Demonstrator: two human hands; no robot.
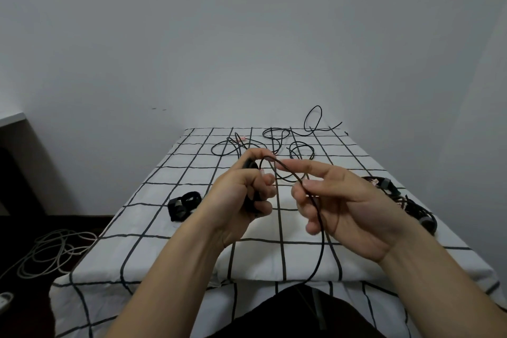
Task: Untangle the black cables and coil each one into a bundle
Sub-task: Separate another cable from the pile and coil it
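The black cable (pixel 321 228) I am working on is off the bed, held up between both my hands above the checked sheet (pixel 153 228). My left hand (pixel 238 195) has its fingers curled tight round the part already wound into a small coil, with one loop standing out of the top of my fist. From there the cable arcs across to my right hand (pixel 345 200), where my thumb and forefinger pinch it; my other fingers are loosely bent. Below the pinch it runs down across my palm and drops over the near edge of the bed toward my lap. At the far end of the bed, near the wall, the loose black cables (pixel 275 143) lie in tangled loops. A coiled bundle (pixel 182 204) sits on the sheet to the left of my left wrist, and two more bundles (pixel 384 182) lie along the right edge, partly behind my right hand. Pale cables (pixel 55 250) lie heaped on the floor at the left.
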